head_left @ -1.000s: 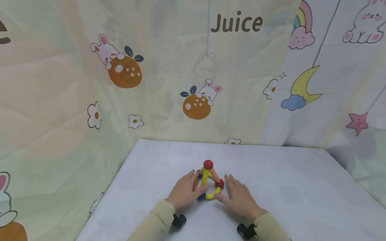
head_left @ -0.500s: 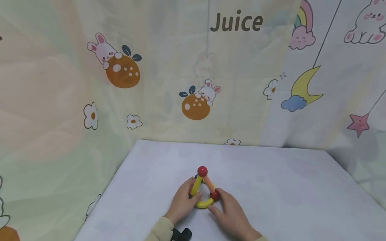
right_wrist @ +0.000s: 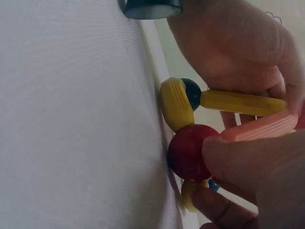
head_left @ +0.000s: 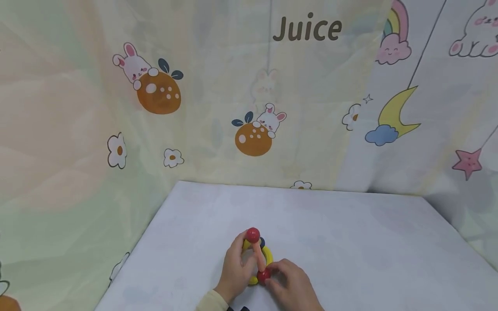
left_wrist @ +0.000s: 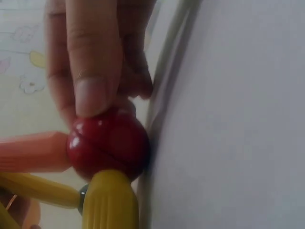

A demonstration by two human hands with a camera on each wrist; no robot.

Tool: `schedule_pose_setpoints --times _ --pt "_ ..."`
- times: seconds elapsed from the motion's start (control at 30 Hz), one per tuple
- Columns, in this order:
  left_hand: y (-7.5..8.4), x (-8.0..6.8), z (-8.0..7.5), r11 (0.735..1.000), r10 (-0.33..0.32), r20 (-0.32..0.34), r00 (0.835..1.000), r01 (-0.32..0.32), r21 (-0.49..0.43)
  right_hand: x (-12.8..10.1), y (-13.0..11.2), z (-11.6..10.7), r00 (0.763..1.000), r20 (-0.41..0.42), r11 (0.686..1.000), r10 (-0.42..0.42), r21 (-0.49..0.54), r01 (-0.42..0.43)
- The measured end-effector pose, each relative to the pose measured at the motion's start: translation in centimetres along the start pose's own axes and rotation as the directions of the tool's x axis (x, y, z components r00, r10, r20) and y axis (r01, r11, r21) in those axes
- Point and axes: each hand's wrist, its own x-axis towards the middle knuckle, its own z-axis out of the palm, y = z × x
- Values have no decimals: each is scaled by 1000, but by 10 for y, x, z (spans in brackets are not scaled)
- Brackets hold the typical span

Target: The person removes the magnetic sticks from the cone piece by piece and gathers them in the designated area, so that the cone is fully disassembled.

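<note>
A ball-and-stick building toy [head_left: 258, 256] stands on the white table between my hands. Its base is a ring of curved yellow pieces [head_left: 268, 255] joined by balls, with a dark blue ball [head_left: 262, 242] at the back. A salmon stick [right_wrist: 262, 126] and a yellow stick [right_wrist: 243, 102] slope up toward a red top ball [head_left: 253, 235]. My left hand [head_left: 234, 268] holds the toy's left side, thumb in front; its exact contact is partly hidden. My right hand [head_left: 292, 283] pinches the lower red ball [left_wrist: 112, 143] at the ring's near right.
The white tabletop [head_left: 350, 242] spreads around the toy, its far edge meeting a hanging cloth [head_left: 210, 86] printed with rabbits and oranges. A black wrist device [right_wrist: 152, 8] shows at the left wrist.
The toy has come nearer to me and turned, its lower red ball swinging round to the front. My right hand, earlier apart from the toy with fingers spread, now pinches that ball.
</note>
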Motion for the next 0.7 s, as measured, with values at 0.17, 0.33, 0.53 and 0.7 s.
schedule_pose_setpoints --times 0.17,0.33,0.53,0.7 --pt "6 -2 4 999 -38 -13 999 37 -25 0 -4 2 996 -70 995 -53 79 59" --pt "10 -8 14 998 66 44 997 -66 -2 -5 -16 2 923 -382 974 -57 182 136" --pt "19 -16 28 971 239 100 966 -240 3 -10 -22 -2 787 -566 908 -246 149 391" --pt "22 -19 32 952 307 95 947 -306 -16 -7 -21 -3 695 -622 861 -361 63 504"
